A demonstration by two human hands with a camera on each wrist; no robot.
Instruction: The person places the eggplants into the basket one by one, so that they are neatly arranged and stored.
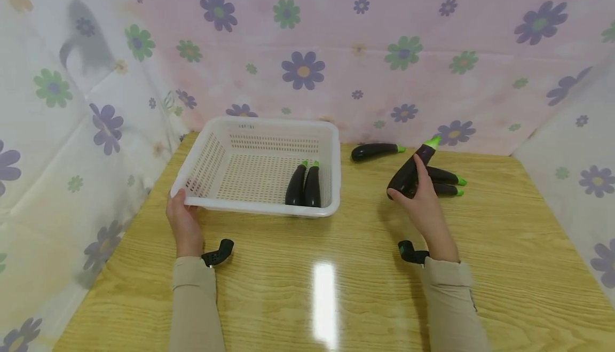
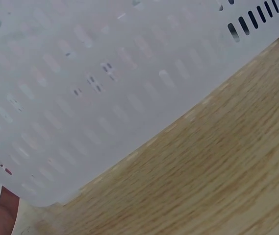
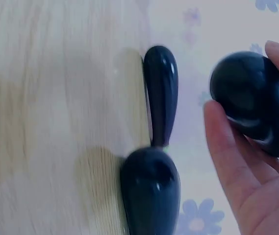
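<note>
My left hand (image 1: 184,229) grips the near left corner of a white plastic basket (image 1: 254,206), thumb over the rim. In the left wrist view the slotted basket wall (image 2: 129,107) fills most of the picture. Inside the basket two dark purple eggplants (image 1: 295,185) lie side by side at the right end. My right hand (image 1: 427,213) holds another eggplant (image 1: 408,174) between thumb and fingers, its green stem pointing up and away. The right wrist view shows this eggplant (image 3: 247,93) raised off the wooden surface.
Two more eggplants (image 1: 447,176) lie on the wooden table (image 1: 375,288) just behind and right of the right hand. Another single eggplant (image 1: 375,151) lies near the back edge, right of the basket. Flower-patterned cloth (image 1: 346,31) hangs along the back and both sides.
</note>
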